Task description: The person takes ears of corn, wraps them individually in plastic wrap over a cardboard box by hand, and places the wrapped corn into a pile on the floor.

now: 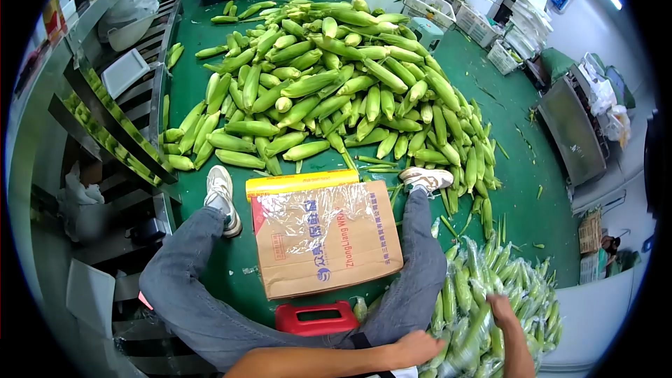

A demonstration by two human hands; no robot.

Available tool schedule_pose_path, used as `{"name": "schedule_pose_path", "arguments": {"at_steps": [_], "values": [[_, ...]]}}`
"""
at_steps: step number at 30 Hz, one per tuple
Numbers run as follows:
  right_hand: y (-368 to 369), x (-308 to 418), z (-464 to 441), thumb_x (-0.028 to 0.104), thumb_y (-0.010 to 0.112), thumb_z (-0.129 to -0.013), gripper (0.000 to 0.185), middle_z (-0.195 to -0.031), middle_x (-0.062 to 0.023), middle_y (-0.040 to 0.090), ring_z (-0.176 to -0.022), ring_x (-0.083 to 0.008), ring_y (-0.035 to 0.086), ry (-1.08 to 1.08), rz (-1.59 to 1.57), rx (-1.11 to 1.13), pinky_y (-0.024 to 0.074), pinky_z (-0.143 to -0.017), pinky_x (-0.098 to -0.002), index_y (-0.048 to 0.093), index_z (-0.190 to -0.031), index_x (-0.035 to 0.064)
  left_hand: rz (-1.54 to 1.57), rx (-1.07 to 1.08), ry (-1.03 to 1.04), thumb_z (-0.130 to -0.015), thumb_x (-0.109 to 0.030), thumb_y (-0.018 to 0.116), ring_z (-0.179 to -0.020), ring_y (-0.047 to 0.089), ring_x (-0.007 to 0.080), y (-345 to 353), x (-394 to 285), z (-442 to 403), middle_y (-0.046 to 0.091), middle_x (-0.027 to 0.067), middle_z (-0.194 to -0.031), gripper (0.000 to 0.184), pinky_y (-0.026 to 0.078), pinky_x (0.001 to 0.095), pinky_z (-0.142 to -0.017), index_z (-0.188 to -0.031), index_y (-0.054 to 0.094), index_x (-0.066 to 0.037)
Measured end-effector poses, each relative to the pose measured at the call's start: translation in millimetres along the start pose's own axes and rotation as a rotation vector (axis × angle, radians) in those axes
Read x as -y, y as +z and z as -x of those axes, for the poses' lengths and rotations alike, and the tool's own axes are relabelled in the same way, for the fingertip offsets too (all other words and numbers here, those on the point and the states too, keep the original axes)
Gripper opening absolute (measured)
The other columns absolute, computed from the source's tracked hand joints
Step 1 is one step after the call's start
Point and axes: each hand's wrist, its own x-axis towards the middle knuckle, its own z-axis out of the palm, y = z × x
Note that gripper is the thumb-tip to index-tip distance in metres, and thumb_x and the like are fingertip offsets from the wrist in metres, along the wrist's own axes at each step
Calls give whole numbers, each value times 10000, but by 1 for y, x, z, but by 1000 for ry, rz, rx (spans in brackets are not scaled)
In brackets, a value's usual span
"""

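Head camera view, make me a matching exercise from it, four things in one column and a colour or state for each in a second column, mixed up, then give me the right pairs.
Things:
1. Cardboard box
2. Slotted plastic object
3. Corn heap at the top
4. Corn at the lower right

Colours or states:
A. In clear plastic
B. Bright red
C. Loose and unwrapped
D. Brown, with printed lettering

Right pairs: 1-D, 2-B, 3-C, 4-A.
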Motion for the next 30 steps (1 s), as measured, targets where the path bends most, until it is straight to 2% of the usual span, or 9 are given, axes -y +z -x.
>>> {"name": "schedule_pose_path", "arguments": {"at_steps": [4,7,11,15,19,25,27,29,30], "values": [[-37,-89,3,542,657,-898,615,-1013,-104,732,-861,-245,681,-112,895,756,528,-769,-436,680,-1217,16,-260,-509,-410,-813,-137,611,-654,678,290,-60,114,78,636,115,-725,74,532,441,-520,-804,615,-63],[0,33,-13,552,691,-875,589,-963,-179,712,-845,-336,684,-291,1175,344,528,-752,-469,669,-1132,22,-389,-218,-1081,-824,-375,727,-988,641,305,-118,177,153,628,140,-1025,364,528,462,-765,-1005,625,-75],[159,277,-75,531,786,-779,627,-1113,-183,661,-1035,-379,647,-1003,494,-359,532,-834,-480,595,-1130,49,-594,-259,-895,-884,-166,600,-978,638,348,-85,248,223,625,161,-1029,184,539,469,-785,-1039,589,-66],[273,365,-128,295,623,-914,267,-919,-181,695,-923,-379,678,-1052,641,-234,552,-778,-468,619,-989,38,-433,-174,-849,-918,-107,519,-959,659,357,-102,250,234,633,187,-1003,140,504,530,-981,-1026,594,-60],[217,317,-159,188,614,-848,112,-743,-173,662,-676,-383,665,-1275,710,-10,523,-610,-501,619,-810,83,-299,17,-838,-895,-109,528,-842,689,365,-109,230,264,651,176,-908,126,573,467,-728,-974,611,-56],[194,275,-156,355,636,-947,317,-721,-155,705,-652,-323,696,-1050,692,335,542,-594,-449,721,-804,85,-229,280,-698,-855,-153,553,-825,702,346,-90,216,272,700,174,-889,166,572,460,-734,-954,637,-50],[186,293,-191,403,721,-907,344,-708,-77,727,-638,-189,697,-520,381,922,520,-549,-363,763,-856,66,-243,253,-710,-853,-157,550,-796,704,339,-94,210,264,700,171,-874,171,575,457,-711,-944,633,-39],[168,330,-238,429,794,-850,356,-816,-50,752,-677,-128,688,-158,431,1046,485,-535,-298,780,-866,73,-243,236,-727,-851,-152,542,-767,705,339,-94,213,258,699,171,-856,173,574,465,-672,-930,626,-23],[162,353,-264,400,751,-893,340,-824,-58,748,-654,-149,680,-396,523,861,489,-527,-314,763,-827,66,-231,264,-753,-850,-160,546,-779,708,339,-87,217,259,699,173,-860,175,572,470,-663,-932,625,-26]]}}
